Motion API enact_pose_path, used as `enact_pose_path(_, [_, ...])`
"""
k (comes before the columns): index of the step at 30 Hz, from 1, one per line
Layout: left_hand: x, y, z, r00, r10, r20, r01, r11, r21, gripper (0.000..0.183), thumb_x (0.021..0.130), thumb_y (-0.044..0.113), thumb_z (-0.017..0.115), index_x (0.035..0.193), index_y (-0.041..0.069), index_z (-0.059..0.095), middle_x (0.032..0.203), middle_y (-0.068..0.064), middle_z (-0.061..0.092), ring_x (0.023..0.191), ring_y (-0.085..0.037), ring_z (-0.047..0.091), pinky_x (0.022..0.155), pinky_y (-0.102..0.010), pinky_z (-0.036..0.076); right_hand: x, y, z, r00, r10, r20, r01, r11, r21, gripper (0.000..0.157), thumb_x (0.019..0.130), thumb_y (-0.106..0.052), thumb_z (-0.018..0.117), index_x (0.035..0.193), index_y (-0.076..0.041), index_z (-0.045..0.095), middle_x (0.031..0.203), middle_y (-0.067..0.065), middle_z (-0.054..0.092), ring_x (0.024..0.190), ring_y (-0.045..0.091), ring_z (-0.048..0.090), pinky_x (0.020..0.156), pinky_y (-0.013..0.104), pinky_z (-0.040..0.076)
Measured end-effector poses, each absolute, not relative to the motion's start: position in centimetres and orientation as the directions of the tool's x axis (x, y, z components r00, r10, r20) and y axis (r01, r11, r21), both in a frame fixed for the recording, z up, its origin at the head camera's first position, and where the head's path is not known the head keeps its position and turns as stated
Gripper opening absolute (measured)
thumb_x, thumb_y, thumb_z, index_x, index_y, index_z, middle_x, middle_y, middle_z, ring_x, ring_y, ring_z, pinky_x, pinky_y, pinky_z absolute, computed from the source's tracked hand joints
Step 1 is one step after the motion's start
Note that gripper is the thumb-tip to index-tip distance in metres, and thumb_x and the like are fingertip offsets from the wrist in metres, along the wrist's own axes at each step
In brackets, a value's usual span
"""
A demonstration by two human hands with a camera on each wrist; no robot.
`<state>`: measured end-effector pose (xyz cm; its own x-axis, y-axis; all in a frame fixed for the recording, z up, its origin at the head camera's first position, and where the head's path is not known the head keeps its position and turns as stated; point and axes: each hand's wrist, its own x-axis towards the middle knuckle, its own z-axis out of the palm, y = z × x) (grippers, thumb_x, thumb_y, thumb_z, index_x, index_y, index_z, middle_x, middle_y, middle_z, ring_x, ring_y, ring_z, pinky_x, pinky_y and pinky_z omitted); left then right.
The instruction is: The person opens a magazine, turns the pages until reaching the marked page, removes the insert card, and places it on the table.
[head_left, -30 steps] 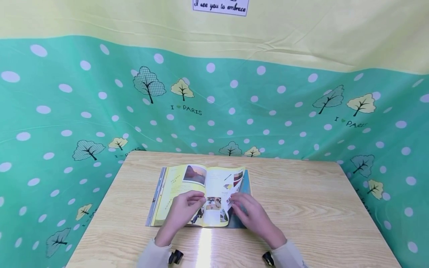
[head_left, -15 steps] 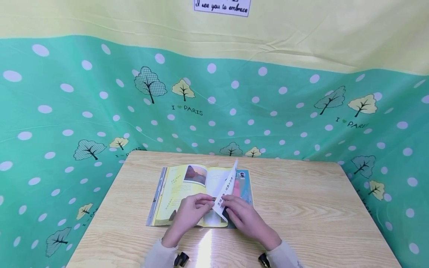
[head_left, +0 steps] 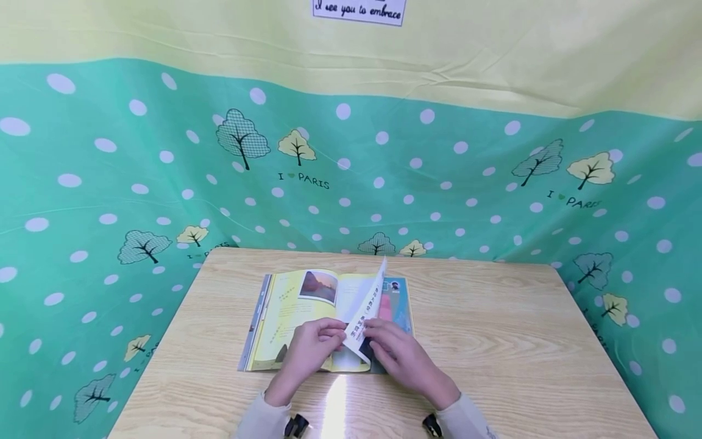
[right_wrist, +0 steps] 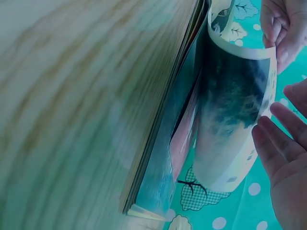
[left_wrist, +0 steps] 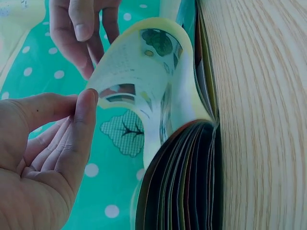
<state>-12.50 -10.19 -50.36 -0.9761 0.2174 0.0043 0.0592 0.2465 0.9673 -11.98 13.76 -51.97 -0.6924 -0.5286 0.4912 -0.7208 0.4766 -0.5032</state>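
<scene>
An open magazine [head_left: 290, 305] with yellow-edged pages lies on the table. One of its right-hand pages [head_left: 371, 305] stands lifted and curls over toward the left. Between thumb and forefinger, my left hand [head_left: 311, 347] pinches that page's edge, as the left wrist view shows at the page's curled rim [left_wrist: 153, 24]. My right hand [head_left: 397, 350] is on the page's other side; in the right wrist view its fingertips touch or nearly touch the printed back of the page [right_wrist: 235, 96], fingers extended and loosely bent. Beneath the page, a blue sheet with a pink picture [head_left: 403, 305] shows.
The magazine rests on a light wooden table [head_left: 493, 329], whose surface extends to both sides. A green dotted cloth [head_left: 439, 183] with trees hangs behind and beside it. Each wrist wears a small black device [head_left: 296, 425].
The page has risen from the right and now stands folded leftward. My left hand moved right to take its edge, and my right hand shifted slightly left. Little differs in the last half second.
</scene>
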Motion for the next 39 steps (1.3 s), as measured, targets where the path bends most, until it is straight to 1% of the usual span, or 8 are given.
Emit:
enact_pose_path(4, [-12.4, -11.2, -50.4, -0.982, 0.189, -0.001, 0.040, 0.214, 0.976, 0.023, 0.090, 0.008, 0.073, 0.110, -0.004, 0.071, 0.092, -0.011, 0.075, 0.077, -0.034, 0.073, 0.069, -0.031, 0.061, -12.1, 14.2, -51.8, -0.713, -0.494, 0.497, -0.701, 0.493, -0.516, 0.027, 0.094, -0.005, 0.068, 0.120, -0.008, 0.068, 0.131, 0.008, 0.062, 0.121, 0.021, 0.059, 0.102, 0.033, 0.049])
enact_pose_path(9, [-12.1, -13.0, -50.6, -0.993, 0.113, -0.016, 0.005, 0.182, 0.983, 0.024, 0.089, 0.006, 0.074, 0.109, -0.006, 0.070, 0.092, -0.014, 0.074, 0.077, -0.032, 0.073, 0.070, -0.027, 0.061, -12.7, 14.8, -51.9, -0.727, -0.423, 0.541, -0.683, 0.523, -0.509, 0.030, 0.088, 0.002, 0.073, 0.116, -0.007, 0.068, 0.119, 0.006, 0.066, 0.113, 0.020, 0.062, 0.096, 0.035, 0.054])
enact_pose_path(14, [-11.6, -15.0, -50.7, -0.999, 0.017, -0.050, -0.047, 0.152, 0.987, 0.022, 0.087, 0.001, 0.074, 0.107, -0.006, 0.070, 0.090, -0.014, 0.073, 0.078, -0.032, 0.073, 0.070, -0.029, 0.061, -12.9, 15.3, -52.0, -0.793, -0.341, 0.505, -0.599, 0.590, -0.542, 0.028, 0.089, -0.002, 0.074, 0.115, -0.010, 0.068, 0.114, -0.003, 0.066, 0.107, 0.016, 0.062, 0.091, 0.034, 0.056])
enact_pose_path(19, [-11.0, -17.2, -51.1, -0.995, -0.059, -0.083, -0.090, 0.134, 0.987, 0.022, 0.087, -0.002, 0.074, 0.108, -0.007, 0.070, 0.091, -0.016, 0.073, 0.078, -0.030, 0.073, 0.070, -0.031, 0.061, -13.0, 15.6, -52.0, -0.841, -0.269, 0.470, -0.524, 0.625, -0.579, 0.025, 0.090, -0.002, 0.074, 0.114, -0.008, 0.069, 0.108, -0.001, 0.066, 0.096, 0.021, 0.065, 0.077, 0.035, 0.060])
enact_pose_path(22, [-10.6, -18.4, -51.2, -0.990, -0.097, -0.100, -0.113, 0.140, 0.984, 0.023, 0.087, -0.003, 0.074, 0.109, -0.007, 0.070, 0.092, -0.016, 0.073, 0.079, -0.029, 0.073, 0.071, -0.031, 0.061, -13.2, 15.6, -52.1, -0.884, -0.214, 0.416, -0.449, 0.635, -0.628, 0.025, 0.090, -0.002, 0.074, 0.114, -0.006, 0.069, 0.105, -0.001, 0.066, 0.092, 0.021, 0.065, 0.074, 0.037, 0.061])
enact_pose_path(28, [-9.9, -20.2, -51.4, -0.980, -0.157, -0.126, -0.154, 0.182, 0.971, 0.023, 0.087, 0.000, 0.074, 0.110, -0.006, 0.070, 0.094, -0.015, 0.074, 0.078, -0.027, 0.073, 0.071, -0.029, 0.061, -13.8, 15.5, -52.5, -0.969, -0.055, 0.241, -0.218, 0.650, -0.728, 0.017, 0.094, -0.009, 0.071, 0.111, -0.008, 0.071, 0.089, -0.008, 0.064, 0.079, 0.008, 0.060, 0.067, 0.027, 0.057])
enact_pose_path(33, [-9.3, -21.6, -51.7, -0.970, -0.200, -0.137, -0.182, 0.228, 0.956, 0.025, 0.088, 0.002, 0.073, 0.112, -0.006, 0.070, 0.094, -0.016, 0.074, 0.078, -0.026, 0.074, 0.071, -0.028, 0.061, -14.4, 15.4, -52.9, -0.992, 0.024, 0.126, -0.083, 0.629, -0.773, 0.012, 0.094, -0.011, 0.071, 0.106, -0.009, 0.070, 0.078, -0.007, 0.063, 0.069, 0.012, 0.056, 0.058, 0.024, 0.051])
enact_pose_path(39, [-8.6, -22.7, -51.9, -0.954, -0.237, -0.184, -0.241, 0.240, 0.940, 0.027, 0.090, 0.003, 0.072, 0.115, -0.007, 0.068, 0.096, -0.016, 0.074, 0.079, -0.022, 0.074, 0.071, -0.027, 0.061, -14.9, 15.3, -53.5, -0.999, 0.036, 0.034, -0.004, 0.622, -0.783, 0.010, 0.095, -0.013, 0.069, 0.104, -0.007, 0.069, 0.073, -0.003, 0.064, 0.062, 0.014, 0.054, 0.053, 0.025, 0.046])
